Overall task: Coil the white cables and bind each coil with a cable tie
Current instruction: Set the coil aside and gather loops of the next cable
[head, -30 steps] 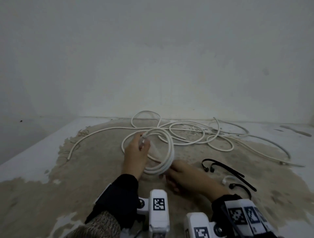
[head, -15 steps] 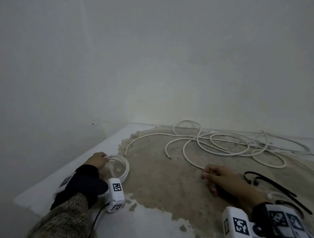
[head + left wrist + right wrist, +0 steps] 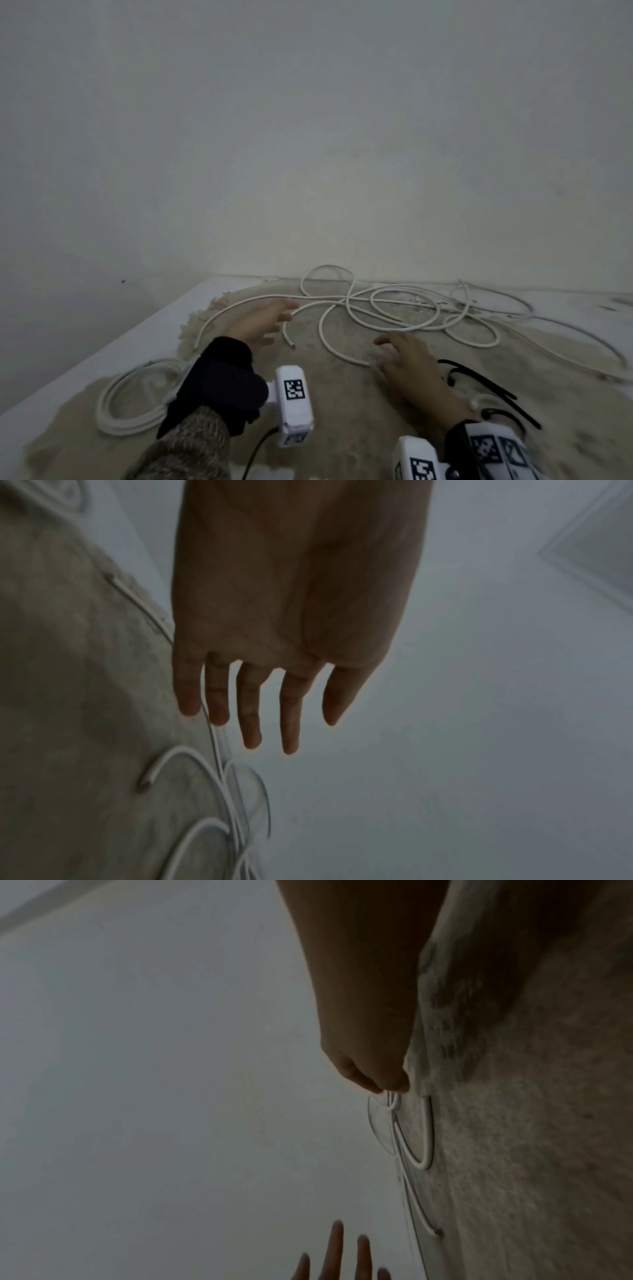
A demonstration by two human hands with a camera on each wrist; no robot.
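A finished white coil (image 3: 137, 401) lies flat on the floor at the left, with no hand on it. My left hand (image 3: 284, 315) hovers with straight, spread fingers (image 3: 253, 723) and holds nothing. It is just above a loose white cable's free end (image 3: 289, 339), which also shows in the left wrist view (image 3: 147, 780). A tangle of loose white cables (image 3: 394, 308) spreads toward the wall. My right hand (image 3: 383, 346) rests low on the floor with loosely curled fingers (image 3: 387, 1087), beside a cable loop (image 3: 342, 356). I see nothing in its grasp.
Black cable ties (image 3: 479, 380) lie right of my right hand, with one small pale loop (image 3: 479, 402) among them. The floor is a worn beige patch (image 3: 342, 411) with white margins. A plain wall (image 3: 308, 171) stands close behind the cables.
My left hand let go of the coil at the far left and swung right and forward over a loose cable end. The right hand stayed near the ties.
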